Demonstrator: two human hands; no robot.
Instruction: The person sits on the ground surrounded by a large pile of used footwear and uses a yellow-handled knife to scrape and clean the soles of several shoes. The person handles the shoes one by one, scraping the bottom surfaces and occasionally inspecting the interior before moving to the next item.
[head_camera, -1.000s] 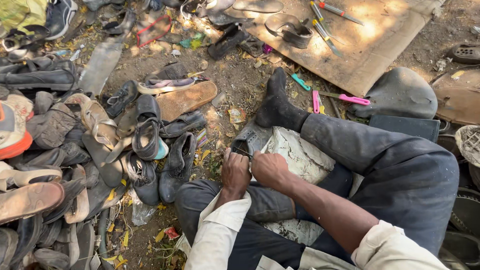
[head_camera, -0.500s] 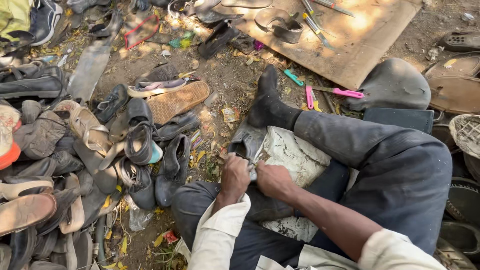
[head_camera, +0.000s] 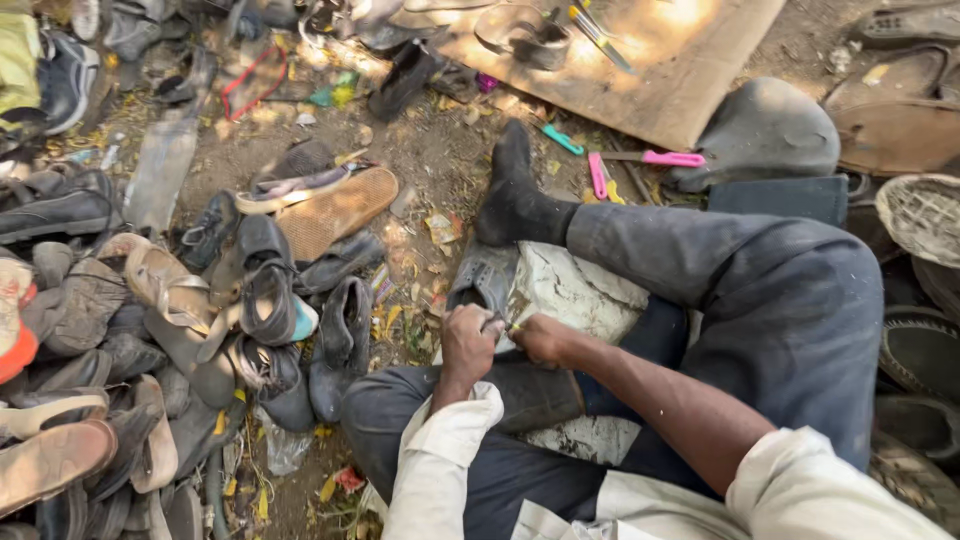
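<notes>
1. Head view shows your left hand (head_camera: 466, 345) closed on the near end of a dark worn shoe (head_camera: 483, 280), pinning it on the white slab (head_camera: 570, 290) that rests across your lap. The shoe lies just near of your outstretched dark-socked foot (head_camera: 515, 200).
2. Your right hand (head_camera: 540, 338) is clenched around a thin tool with a yellowish tip (head_camera: 513, 326), and that tip sits right beside your left fingers. You cannot tell from here what kind of tool it is. If it slips off the leather, it likely goes straight into your left thumb or fingers, because the two hands almost touch.
3. You hold the shoe by one end only, so a hard push could twist it or slide it off the left edge of the slab.
4. The slab itself looks balanced on your legs; shifting your right knee (head_camera: 790, 290) may tip it and spoil the stroke.
5. A pile of old shoes (head_camera: 240, 320) crowds the ground on your left, and pink-handled tools (head_camera: 670, 158) lie far right on the dirt, so anything dropped could get lost among them.
</notes>
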